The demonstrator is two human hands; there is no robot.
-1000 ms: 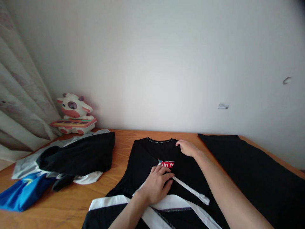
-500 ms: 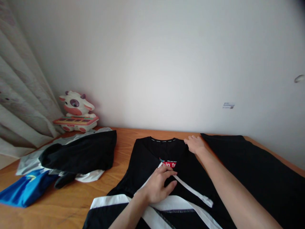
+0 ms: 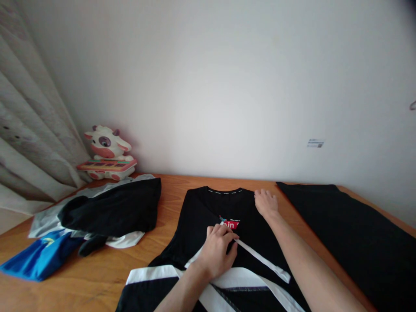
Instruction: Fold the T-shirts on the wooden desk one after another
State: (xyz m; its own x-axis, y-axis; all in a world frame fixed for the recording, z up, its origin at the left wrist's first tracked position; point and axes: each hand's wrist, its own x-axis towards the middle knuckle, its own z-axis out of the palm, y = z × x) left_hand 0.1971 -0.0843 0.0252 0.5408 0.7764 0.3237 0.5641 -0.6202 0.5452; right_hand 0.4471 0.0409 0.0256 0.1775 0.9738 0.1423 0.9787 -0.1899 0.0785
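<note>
A black top [image 3: 198, 216] lies spread in front of me, with a red printed patch [image 3: 231, 225] on its chest. My left hand [image 3: 219, 249] rests on its middle, fingers bent and thumb apart, partly covering the patch and a white strip [image 3: 263, 260]. At the top's right shoulder edge is my right hand [image 3: 266, 203], its fingers curled together over the cloth; the fingertips are hidden. A wide white band [image 3: 152, 274] crosses the lower part of the top, beneath my left forearm.
Left on the wooden table [image 3: 107, 277] sits a heap of clothes with a black piece [image 3: 113, 212] and a blue piece [image 3: 45, 255]. Behind it stands a cow toy keyboard [image 3: 108, 154]. Another black garment [image 3: 344, 225] lies at the right. A curtain [image 3: 32, 130] hangs at the left.
My right hand has drawn slightly inward and toward me, its fingers more curled, so more table shows beside it. The fingers of my left hand are more bent. The view has turned slightly.
</note>
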